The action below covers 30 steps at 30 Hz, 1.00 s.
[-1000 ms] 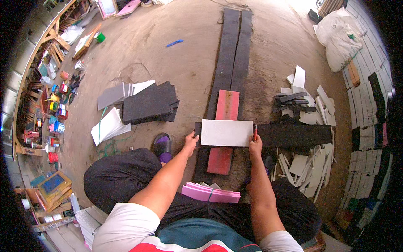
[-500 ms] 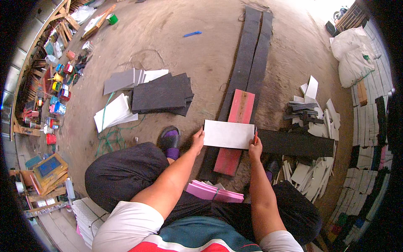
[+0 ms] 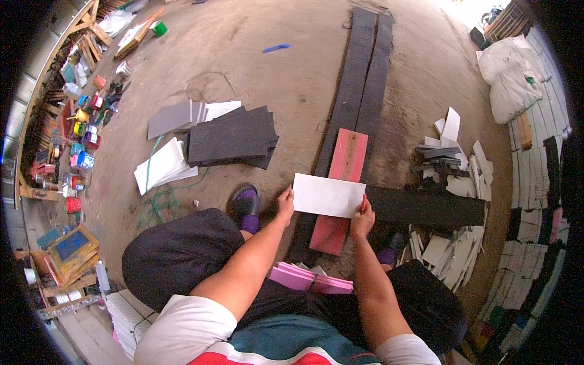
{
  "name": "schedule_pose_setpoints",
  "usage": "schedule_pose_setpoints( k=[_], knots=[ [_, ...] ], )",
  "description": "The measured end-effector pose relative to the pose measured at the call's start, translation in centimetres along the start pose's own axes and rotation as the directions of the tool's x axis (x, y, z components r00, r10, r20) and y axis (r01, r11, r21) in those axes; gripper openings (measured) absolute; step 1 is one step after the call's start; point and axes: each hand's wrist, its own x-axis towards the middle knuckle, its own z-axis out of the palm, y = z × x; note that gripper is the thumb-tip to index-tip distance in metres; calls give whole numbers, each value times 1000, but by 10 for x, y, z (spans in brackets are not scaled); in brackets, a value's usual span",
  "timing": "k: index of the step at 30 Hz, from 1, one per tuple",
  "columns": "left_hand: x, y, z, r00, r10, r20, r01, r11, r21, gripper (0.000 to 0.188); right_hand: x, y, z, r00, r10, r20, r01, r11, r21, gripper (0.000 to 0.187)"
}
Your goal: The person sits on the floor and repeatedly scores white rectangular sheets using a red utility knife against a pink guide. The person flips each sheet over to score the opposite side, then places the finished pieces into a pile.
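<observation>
White sheet [image 3: 329, 195]: it lies flat across the red board [image 3: 338, 190], so you have a firm backing beneath it.
Left hand [image 3: 285, 202]: your fingers press together on the sheet's left edge, pinning it against sliding.
Right hand [image 3: 362, 220]: at the sheet's right end, your fingers are clamped on a thin red tool [image 3: 364, 203], likely a blade, held against that edge.
Pink sheets [image 3: 311, 278]: stacked below the board, near your lap.
Offcuts [image 3: 453, 152]: piled right of the board, out of your way.
</observation>
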Motion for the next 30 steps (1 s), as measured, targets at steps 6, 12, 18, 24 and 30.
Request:
schedule_pose_setpoints(
  k=[6,12,18,24,30],
  knots=[
    [11,-16,0,998,10,-60,-15,997,-70,43,-8,-8,1,998,64,-6,-64,998,-13,39],
    [15,-25,-6,981,194,-18,-188,967,171,49,-6,-2,8,997,29,-66,-22,994,111,55],
    [20,-36,-6,969,245,-41,-229,946,230,47,-4,-10,7,998,36,-55,-34,999,40,64],
    [25,-48,-4,962,266,-57,-251,948,197,46,-5,-14,2,996,86,-34,-85,996,26,63],
    [19,-37,4,984,171,-55,-165,981,104,46,0,-1,-2,999,34,-5,-34,999,-16,56]
  ],
)
